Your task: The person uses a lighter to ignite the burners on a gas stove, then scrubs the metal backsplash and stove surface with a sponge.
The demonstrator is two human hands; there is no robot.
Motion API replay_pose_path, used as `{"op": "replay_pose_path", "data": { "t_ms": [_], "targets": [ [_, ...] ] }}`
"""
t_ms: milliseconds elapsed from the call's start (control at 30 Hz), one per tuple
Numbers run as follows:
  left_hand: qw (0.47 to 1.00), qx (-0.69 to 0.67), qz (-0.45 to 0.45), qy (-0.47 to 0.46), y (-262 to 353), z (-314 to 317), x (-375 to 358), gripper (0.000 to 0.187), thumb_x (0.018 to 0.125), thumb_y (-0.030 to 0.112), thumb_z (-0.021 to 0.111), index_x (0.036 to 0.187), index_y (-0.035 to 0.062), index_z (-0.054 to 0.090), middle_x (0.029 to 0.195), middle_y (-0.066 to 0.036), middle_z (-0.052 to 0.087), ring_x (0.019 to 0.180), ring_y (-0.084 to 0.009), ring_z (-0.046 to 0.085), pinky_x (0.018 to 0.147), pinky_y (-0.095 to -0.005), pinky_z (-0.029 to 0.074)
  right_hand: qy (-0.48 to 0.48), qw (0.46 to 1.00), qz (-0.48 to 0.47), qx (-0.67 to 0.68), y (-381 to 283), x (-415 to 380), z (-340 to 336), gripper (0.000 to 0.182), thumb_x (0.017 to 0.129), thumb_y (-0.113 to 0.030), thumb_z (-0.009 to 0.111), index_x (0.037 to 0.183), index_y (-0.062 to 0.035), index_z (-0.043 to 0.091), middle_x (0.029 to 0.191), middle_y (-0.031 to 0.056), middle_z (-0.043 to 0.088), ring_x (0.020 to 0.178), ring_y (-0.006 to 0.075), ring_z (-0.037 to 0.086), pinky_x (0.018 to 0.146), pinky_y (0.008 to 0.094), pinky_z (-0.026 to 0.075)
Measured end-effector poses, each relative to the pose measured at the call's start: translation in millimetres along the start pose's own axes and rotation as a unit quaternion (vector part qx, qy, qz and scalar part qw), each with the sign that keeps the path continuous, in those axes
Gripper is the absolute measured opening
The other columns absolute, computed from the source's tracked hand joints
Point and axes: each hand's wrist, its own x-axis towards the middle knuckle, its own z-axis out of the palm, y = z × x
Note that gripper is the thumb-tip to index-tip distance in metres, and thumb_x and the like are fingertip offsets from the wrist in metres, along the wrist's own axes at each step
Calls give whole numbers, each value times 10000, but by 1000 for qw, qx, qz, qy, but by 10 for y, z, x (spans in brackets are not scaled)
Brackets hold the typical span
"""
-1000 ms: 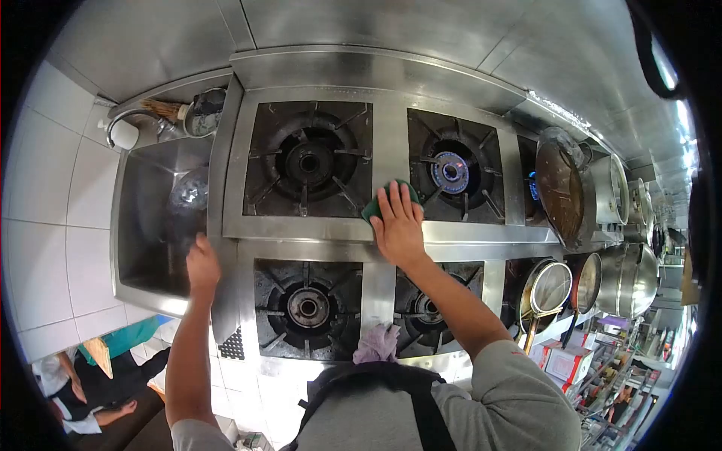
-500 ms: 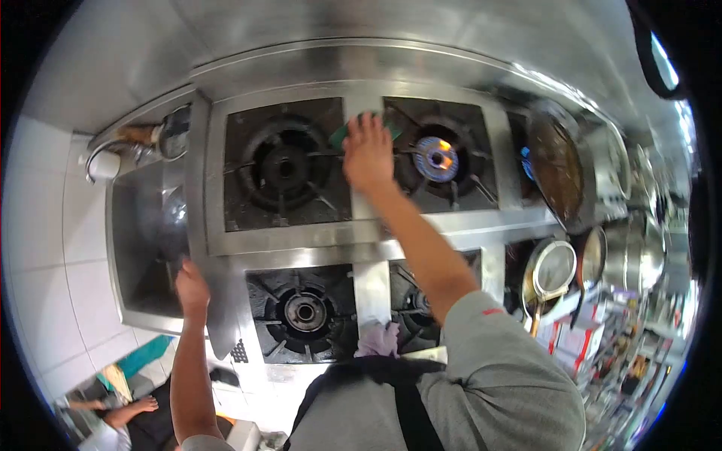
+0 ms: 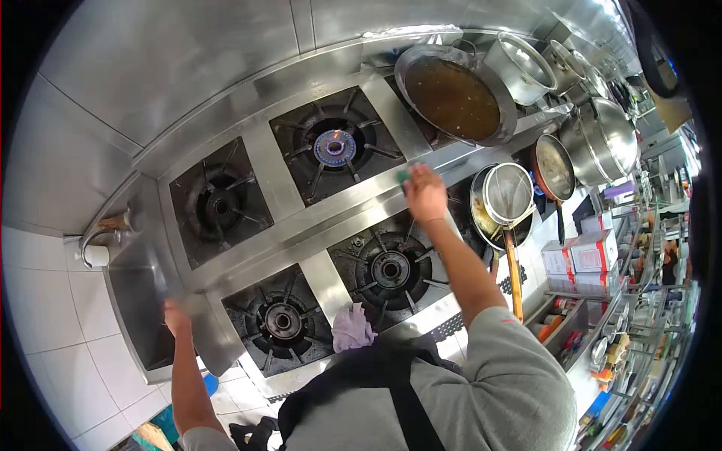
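Note:
My right hand is closed round a green pad, on the steel ledge between the rear and front burners. My left hand is at the right side of the sink; its fingers are smeared by motion, and whether it holds anything cannot be made out. A blue flame burns on a rear burner. Unlit burners stand in the front row. A crumpled pale purple cloth lies at the stove's front edge.
A large wok of brown liquid sits at the back right, beside a metal pot. A strainer rests over a pan, its wooden handle pointing forward. A frying pan and a large steel pot stand farther right.
The view has turned and shifted right. My right hand has moved with the green pad from between the rear burners to the middle ledge. My left hand remains by the sink.

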Motion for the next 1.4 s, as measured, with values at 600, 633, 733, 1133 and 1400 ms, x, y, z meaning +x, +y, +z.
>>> {"op": "replay_pose_path", "data": {
  "t_ms": [600, 633, 733, 1133, 1400],
  "targets": [
    [953, -254, -167, -12, 151, -287, -346, 711, 1121, 472, 320, 1303, -151, 607, 1290, -363, 663, 1226, -543, 599, 1069, -530, 458, 1, 997, -20, 78, -98, 3293, 1538, 471, 1047, -402, 518, 1261, -57, 756, 1438, 198, 647, 1341, 411, 579, 1151, 492, 442],
    [961, -255, -107, 13, 88, -210, -360, 708, 1121, 466, 318, 1296, -157, 605, 1286, -359, 666, 1222, -547, 595, 1069, -521, 454, 4, 995, -15, 102, -291, 3466, 1553, 456, 1030, -391, 543, 1181, -38, 788, 1358, 225, 691, 1276, 430, 617, 1119, 494, 467],
    [955, -260, -141, -34, 196, -375, -415, 669, 1116, 450, 320, 1191, -148, 609, 1160, -392, 646, 1097, -553, 597, 978, -546, 443, -80, 985, -68, 137, -1300, 3637, 1604, 439, 1001, -373, 575, 1131, -14, 791, 1255, 261, 715, 1231, 440, 633, 1069, 518, 492],
    [975, -195, -102, -30, 627, -741, -409, 655, 1124, 433, 298, 1004, -94, 668, 1012, -396, 670, 1034, -605, 602, 899, -627, 443, -159, 890, -210, 373, -4449, 2795, 1819, 194, 797, -24, 641, 907, -64, 795, 1000, 180, 740, 1080, 395, 685, 944, 493, 552],
    [924, -300, -189, -145, 854, -1262, -354, 680, 1132, 509, 336, 1186, -72, 685, 1115, -363, 688, 1130, -561, 626, 998, -584, 483, 131, 968, -79, 201, -3431, 3552, 1149, 319, 921, -21, 623, 1218, -32, 736, 1154, 171, 771, 1055, 273, 746, 947, 371, 556]
  ]
}}
